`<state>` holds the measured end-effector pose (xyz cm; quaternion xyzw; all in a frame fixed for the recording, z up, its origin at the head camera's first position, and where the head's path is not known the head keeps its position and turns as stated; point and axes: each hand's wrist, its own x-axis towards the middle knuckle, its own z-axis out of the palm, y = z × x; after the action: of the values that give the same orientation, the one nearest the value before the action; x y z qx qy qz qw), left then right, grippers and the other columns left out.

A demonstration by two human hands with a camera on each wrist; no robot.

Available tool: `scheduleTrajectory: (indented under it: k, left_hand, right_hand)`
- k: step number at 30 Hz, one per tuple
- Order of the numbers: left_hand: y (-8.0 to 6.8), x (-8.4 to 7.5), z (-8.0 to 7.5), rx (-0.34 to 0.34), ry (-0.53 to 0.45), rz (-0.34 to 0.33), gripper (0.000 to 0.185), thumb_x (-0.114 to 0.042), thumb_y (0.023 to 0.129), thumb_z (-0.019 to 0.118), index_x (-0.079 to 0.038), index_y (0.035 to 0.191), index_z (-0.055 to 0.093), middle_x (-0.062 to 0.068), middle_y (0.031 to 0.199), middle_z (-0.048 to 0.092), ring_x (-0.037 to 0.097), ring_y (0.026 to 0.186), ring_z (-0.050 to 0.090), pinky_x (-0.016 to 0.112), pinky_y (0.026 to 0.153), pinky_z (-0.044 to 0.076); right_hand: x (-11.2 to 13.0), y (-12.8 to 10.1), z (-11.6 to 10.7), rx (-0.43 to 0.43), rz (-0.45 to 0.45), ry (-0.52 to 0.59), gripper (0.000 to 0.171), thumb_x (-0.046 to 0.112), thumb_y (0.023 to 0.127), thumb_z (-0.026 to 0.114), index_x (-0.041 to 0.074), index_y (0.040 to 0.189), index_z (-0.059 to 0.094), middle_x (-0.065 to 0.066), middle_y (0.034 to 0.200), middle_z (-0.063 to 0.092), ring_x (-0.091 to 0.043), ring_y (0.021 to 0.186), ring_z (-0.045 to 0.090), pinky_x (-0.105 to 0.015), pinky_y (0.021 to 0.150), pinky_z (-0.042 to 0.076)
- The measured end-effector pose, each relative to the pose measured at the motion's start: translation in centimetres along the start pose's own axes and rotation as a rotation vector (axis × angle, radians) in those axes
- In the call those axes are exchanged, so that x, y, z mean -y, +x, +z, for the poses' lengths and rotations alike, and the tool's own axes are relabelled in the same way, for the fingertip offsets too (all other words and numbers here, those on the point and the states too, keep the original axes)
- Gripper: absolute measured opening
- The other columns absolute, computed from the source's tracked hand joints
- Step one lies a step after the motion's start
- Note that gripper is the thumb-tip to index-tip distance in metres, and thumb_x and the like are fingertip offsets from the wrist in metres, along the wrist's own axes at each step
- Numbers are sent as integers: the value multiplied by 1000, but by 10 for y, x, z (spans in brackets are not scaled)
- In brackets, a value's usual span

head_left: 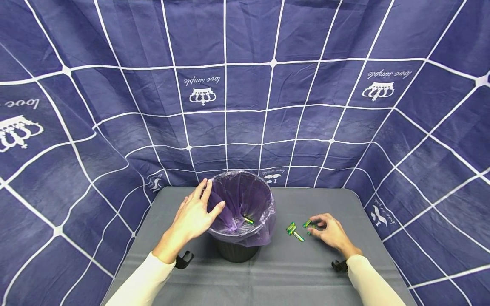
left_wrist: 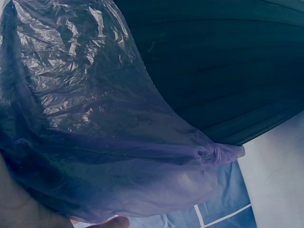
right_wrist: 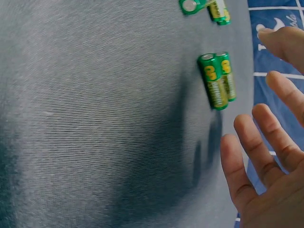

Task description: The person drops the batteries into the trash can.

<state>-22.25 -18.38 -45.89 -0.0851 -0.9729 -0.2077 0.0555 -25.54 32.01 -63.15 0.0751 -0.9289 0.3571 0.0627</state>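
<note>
A black bin (head_left: pixel 237 251) is lined with a purple plastic bag (head_left: pixel 245 191), and a green battery (head_left: pixel 248 220) lies inside. My left hand (head_left: pixel 196 212) is at the bin's left rim, fingers extended and thumb reaching over the opening. In the left wrist view, the bag (left_wrist: pixel 118 137) hides part of that hand. My right hand (head_left: pixel 328 230) hovers by a pair of green-and-gold batteries (right_wrist: pixel 215 81) with its fingers spread and nothing held. Left of that pair, more green batteries (head_left: pixel 292 228) lie close together, one pointing toward the front right.
The grey tabletop (head_left: pixel 302 272) carries the bin and the batteries. Blue cloth (head_left: pixel 249 123) with white grid lines hangs at the back and both sides. A black strap (head_left: pixel 185 259) is on the left wrist, another (head_left: pixel 339 266) on the right.
</note>
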Motion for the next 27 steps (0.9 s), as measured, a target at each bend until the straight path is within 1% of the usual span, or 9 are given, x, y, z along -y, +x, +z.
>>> scheduleTrajectory:
  k: [5,9,16,20,27]
  left_hand:
    - [0,-1,0,2,-5,-5,97,-68,114,57,-12,187,26,17,195,26,64,167,44,81,138,30]
    - [0,-1,-1,-1,0,-3,97,-67,114,58,-12,187,26,17,195,26,64,167,44,81,138,31]
    - [0,-1,0,-7,-4,-1,97,-67,113,60,-12,186,28,18,194,27,63,167,45,82,136,32]
    - [1,0,0,-5,-5,-5,97,-67,113,59,-12,186,28,17,195,27,64,167,45,81,137,32]
    - [1,0,0,-8,2,0,97,-66,113,59,-12,187,27,17,195,27,63,167,45,80,138,31]
  right_hand:
    - [-2,-2,4,7,6,-16,44,27,87,106,14,125,88,-13,124,81,-29,105,80,-32,89,62]
    - [-5,-2,9,21,12,-20,47,29,86,107,15,126,87,-14,124,79,-28,105,78,-32,88,61]
    - [-10,-2,15,8,3,-18,50,27,83,109,15,125,86,-15,124,78,-28,104,77,-32,91,62]
    - [-13,-1,18,4,-11,-34,49,24,81,110,14,121,84,-13,123,77,-27,105,76,-35,94,63]
    - [-12,-2,22,-12,-15,-80,43,22,81,109,16,116,84,-9,119,78,-24,105,74,-36,93,61]
